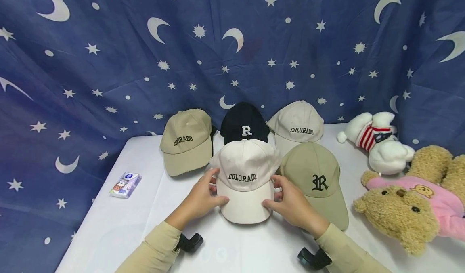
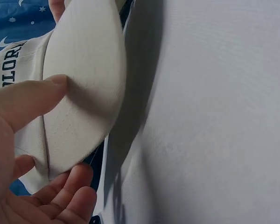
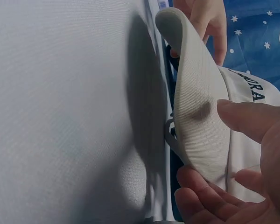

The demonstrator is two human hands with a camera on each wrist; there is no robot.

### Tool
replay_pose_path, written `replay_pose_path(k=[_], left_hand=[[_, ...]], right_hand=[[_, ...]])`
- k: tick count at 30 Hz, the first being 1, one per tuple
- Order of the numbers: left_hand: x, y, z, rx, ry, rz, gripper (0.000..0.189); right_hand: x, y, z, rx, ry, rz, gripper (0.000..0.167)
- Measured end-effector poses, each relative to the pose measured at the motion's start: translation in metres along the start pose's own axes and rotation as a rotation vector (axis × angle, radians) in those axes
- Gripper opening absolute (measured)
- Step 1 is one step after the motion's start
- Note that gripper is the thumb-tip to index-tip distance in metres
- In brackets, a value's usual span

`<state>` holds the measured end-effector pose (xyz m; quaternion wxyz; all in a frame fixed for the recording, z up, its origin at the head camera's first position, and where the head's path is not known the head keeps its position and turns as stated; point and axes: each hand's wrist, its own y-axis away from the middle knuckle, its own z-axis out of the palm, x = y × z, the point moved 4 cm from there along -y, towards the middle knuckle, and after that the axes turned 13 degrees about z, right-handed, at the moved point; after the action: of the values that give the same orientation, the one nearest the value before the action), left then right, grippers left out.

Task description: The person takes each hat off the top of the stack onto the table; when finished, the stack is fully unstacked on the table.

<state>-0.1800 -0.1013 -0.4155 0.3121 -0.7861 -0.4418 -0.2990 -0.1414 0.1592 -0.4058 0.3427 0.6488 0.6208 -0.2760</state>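
Observation:
A cream baseball cap [image 1: 245, 184] with COLORADO lettering is between both hands, its brim toward me. My left hand [image 1: 203, 196] pinches the brim's left side, thumb on top and fingers beneath, as the left wrist view shows. On the opposite side my right hand [image 1: 292, 202] grips the brim the same way, seen in the right wrist view. Behind it, a black cap [image 1: 245, 121] with a white R is partly covered. Close to the right hand lies a khaki cap [image 1: 314, 172] with a dark R. A tan COLORADO cap [image 1: 187, 141] sits to the left.
Another pale COLORADO cap [image 1: 299, 123] stands at the back right. A tissue pack [image 1: 125, 185] lies on the left of the white table [image 1: 145, 220]. A white plush toy [image 1: 381, 141] and a teddy bear [image 1: 403, 208] in pink occupy the right side. A starry blue curtain [image 1: 203, 63] hangs behind.

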Motion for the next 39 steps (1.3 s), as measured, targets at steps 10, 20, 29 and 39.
replay_pose_path(k=[10,20,29,39], left_hand=[[0.002,0.007,0.0,-0.013,-0.046,-0.013,0.087],[-0.001,0.017,-0.006,-0.015,-0.053,-0.046,0.081],[-0.003,0.017,-0.003,-0.047,-0.075,-0.031,0.078],[-0.002,0.012,0.002,-0.072,-0.076,-0.03,0.075]], right_hand=[[0.004,0.002,0.002,-0.028,0.028,-0.004,0.075],[0.002,0.001,0.011,-0.117,-0.04,-0.039,0.076],[0.004,0.0,0.013,-0.141,-0.012,-0.036,0.077],[0.007,0.003,0.008,-0.132,0.058,-0.051,0.073]])
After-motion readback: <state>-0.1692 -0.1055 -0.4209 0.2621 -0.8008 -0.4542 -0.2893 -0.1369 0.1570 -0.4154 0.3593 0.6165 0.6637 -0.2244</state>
